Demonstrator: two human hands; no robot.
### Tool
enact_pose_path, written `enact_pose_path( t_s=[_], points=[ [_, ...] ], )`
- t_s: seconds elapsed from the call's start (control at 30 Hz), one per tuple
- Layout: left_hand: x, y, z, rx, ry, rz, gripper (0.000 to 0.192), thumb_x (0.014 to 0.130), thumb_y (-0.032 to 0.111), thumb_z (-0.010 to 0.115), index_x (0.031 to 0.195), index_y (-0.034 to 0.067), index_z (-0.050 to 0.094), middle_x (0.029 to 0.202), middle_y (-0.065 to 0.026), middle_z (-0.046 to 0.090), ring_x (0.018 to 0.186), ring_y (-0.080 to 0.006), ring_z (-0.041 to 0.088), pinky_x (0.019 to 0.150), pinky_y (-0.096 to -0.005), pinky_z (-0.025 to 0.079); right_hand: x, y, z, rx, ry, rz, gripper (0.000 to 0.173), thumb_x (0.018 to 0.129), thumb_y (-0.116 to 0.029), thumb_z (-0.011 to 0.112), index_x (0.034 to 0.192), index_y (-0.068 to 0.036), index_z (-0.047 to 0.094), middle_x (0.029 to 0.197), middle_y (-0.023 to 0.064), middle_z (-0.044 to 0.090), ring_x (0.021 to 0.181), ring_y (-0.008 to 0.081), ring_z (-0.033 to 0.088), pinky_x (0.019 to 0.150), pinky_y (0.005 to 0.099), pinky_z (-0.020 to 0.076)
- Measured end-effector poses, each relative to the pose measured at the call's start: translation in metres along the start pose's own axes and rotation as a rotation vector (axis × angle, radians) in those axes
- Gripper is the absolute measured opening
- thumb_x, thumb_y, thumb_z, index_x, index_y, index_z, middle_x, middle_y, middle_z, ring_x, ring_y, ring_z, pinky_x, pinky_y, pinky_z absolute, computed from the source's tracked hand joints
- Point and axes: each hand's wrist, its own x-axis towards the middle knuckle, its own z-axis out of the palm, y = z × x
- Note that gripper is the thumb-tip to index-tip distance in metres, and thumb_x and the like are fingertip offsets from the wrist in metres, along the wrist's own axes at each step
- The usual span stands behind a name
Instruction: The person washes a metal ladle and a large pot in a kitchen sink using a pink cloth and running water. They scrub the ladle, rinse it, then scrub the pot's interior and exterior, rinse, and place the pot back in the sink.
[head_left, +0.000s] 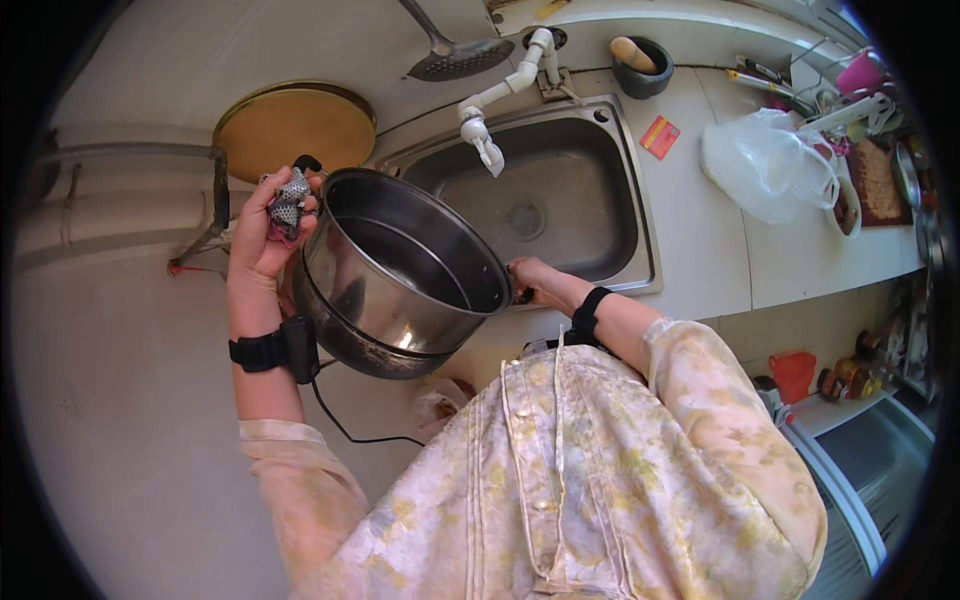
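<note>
A large stainless steel pot (390, 300) hangs tilted at the near left side of the sink (525, 217), its dark inside showing and its base scorched. My right hand (536, 277) is closed around the black handle on the pot's right side. On the other side, my left hand (274, 225) holds a crumpled grey-and-pink mesh cloth (289, 202) in its fingers, close beside the pot's left black handle. Whether that hand also bears on the handle I cannot tell. A white plastic faucet (484, 142) reaches over the steel basin.
A round golden tray (300, 127) leans on the wall behind the pot. A skimmer (465, 60) hangs above. Right of the sink are a stone mortar (645, 71) with pestle, a red card (660, 137), a plastic bag (757, 165) and a cutting board (877, 184).
</note>
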Motion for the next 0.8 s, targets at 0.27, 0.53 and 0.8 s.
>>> enact_pose_path(
  t_s=[0.27,0.53,0.8],
  points=[
    [-0.026,-0.01,-0.041,-0.301,0.004,-0.078,0.029,0.092,0.02,0.06,0.11,-0.002,0.053,0.088,-0.0079,0.054,0.066,-0.014,0.051,0.048,-0.0257,0.039,0.005,-0.024,-0.003,-0.159,0.197,-0.155,0.021,0.099,-0.017,0.041,0.107,-0.008,0.059,0.06,0.0066,0.048,0.045,0.0188,0.042,0.044,0.037,0.0377],
    [-0.028,-0.023,-0.041,-0.493,-0.002,-0.102,0.025,0.092,0.018,0.059,0.105,-0.003,0.054,0.083,-0.0069,0.054,0.069,-0.0148,0.053,0.05,-0.0266,0.041,0.006,-0.051,-0.025,-0.148,0.175,-0.083,0.021,0.101,-0.017,0.041,0.114,-0.013,0.058,0.069,0.004,0.049,0.048,0.0141,0.04,0.046,0.031,0.0385],
    [-0.03,-0.041,-0.037,-0.543,0.034,-0.186,0.027,0.093,0.021,0.058,0.105,-0.002,0.054,0.082,-0.0059,0.054,0.069,-0.015,0.053,0.051,-0.0276,0.043,0.0,-0.064,-0.036,-0.095,0.25,-0.161,0.027,0.103,-0.019,0.036,0.122,-0.012,0.053,0.074,0.0049,0.051,0.054,0.0149,0.044,0.049,0.035,0.0419]
  ],
)
